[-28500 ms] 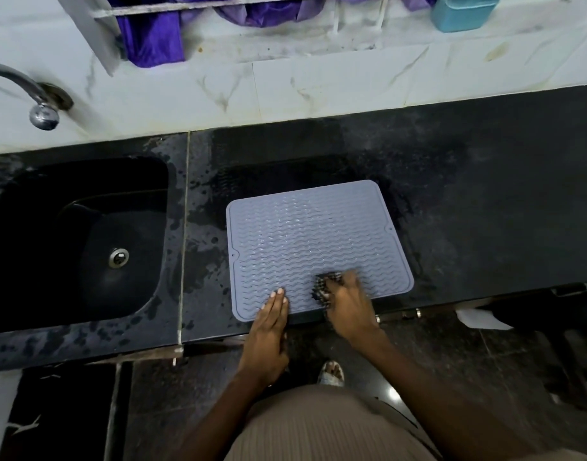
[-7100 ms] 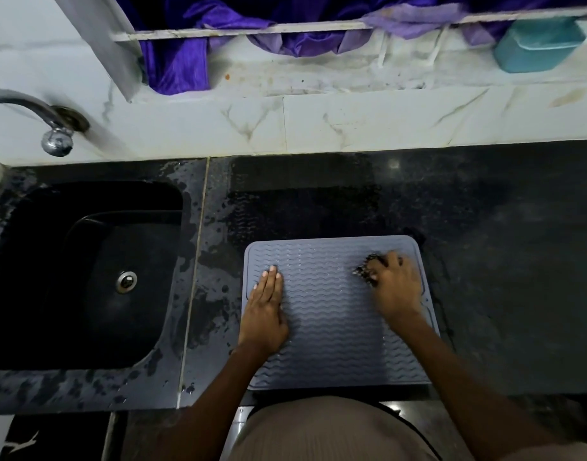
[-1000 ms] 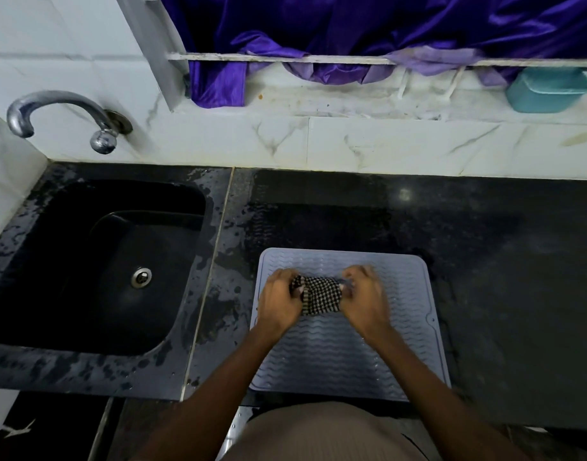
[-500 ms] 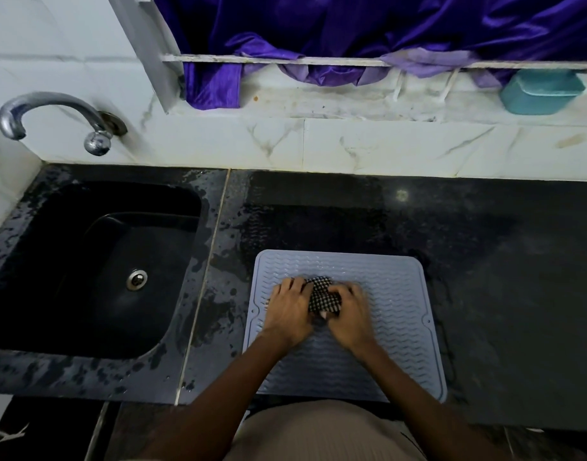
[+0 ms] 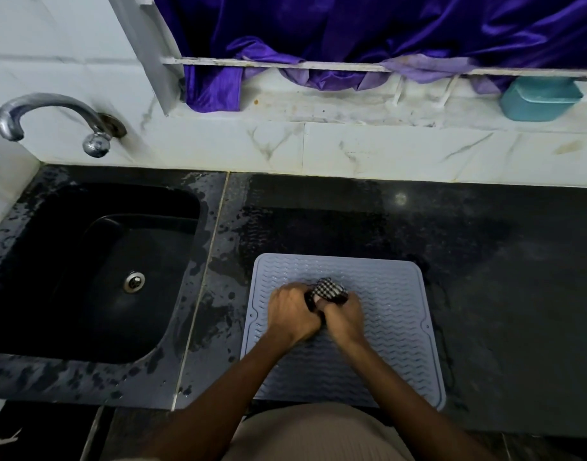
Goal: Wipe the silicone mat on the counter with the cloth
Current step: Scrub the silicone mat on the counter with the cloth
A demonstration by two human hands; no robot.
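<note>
A grey square silicone mat with wavy ridges [image 5: 385,327] lies flat on the black stone desk [image 5: 484,261], near its front edge and to the right of the black sink [image 5: 86,267]. Both hands are close together over the middle of the mat. The left hand [image 5: 293,312] and the right hand [image 5: 345,316] are each closed around a small black-and-white checked cloth [image 5: 328,289], which is bunched up between them. The desk looks wet around the mat. A silver tap [image 5: 52,118] sticks out above the sink.
</note>
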